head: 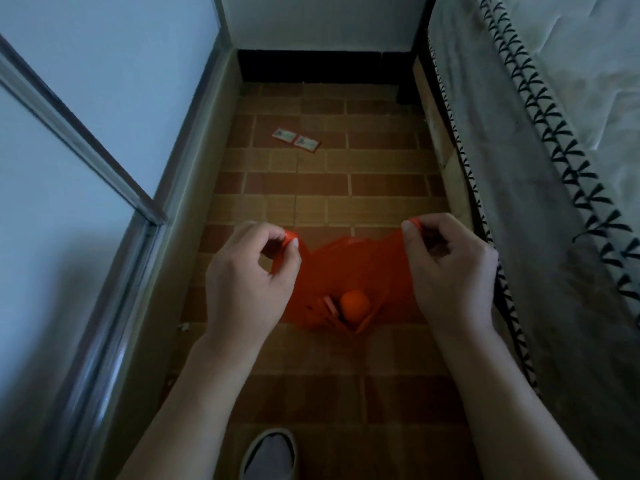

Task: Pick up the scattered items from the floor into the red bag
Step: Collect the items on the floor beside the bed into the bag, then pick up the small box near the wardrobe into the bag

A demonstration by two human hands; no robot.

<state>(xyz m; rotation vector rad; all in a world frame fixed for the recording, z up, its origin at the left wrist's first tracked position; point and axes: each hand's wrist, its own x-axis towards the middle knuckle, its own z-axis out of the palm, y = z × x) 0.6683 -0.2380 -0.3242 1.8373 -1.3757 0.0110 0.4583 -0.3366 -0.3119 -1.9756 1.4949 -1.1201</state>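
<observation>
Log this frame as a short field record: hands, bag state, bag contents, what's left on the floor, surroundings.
left hand: left hand pinches one handle of the red bag
right hand: right hand pinches the other handle
bag state: held open above the tiled floor
bag contents: orange ball, plus a flat pinkish item, unclear
left on floor: two small packets, side by side, ahead of the bag
surroundings: mattress at right, slipper below
</observation>
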